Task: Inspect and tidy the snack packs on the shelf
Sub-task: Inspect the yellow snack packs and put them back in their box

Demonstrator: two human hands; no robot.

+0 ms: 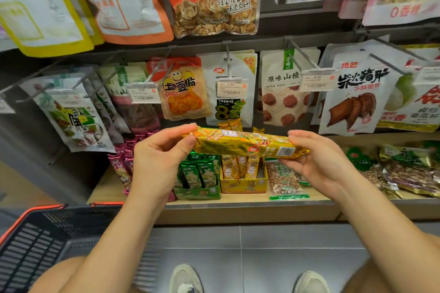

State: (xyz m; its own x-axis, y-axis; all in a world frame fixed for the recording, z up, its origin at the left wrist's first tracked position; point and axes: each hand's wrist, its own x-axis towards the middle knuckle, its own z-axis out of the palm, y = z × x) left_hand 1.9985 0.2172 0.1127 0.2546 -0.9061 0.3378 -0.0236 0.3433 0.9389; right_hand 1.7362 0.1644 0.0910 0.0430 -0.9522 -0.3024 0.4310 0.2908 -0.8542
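Lying almost level, the yellow snack pack (245, 144) runs left to right in front of the shelf (238, 200), its right end dipping slightly; the left hand (162, 152) pinches its left end between thumb and fingers, and the right hand (319, 159) cups the crimped right end with loosely curled fingers; the wrapper is glossy, crinkled foil with a barcode patch near the right; its small print is unreadable; behind it, the yellow display box (242, 183) is partly hidden.
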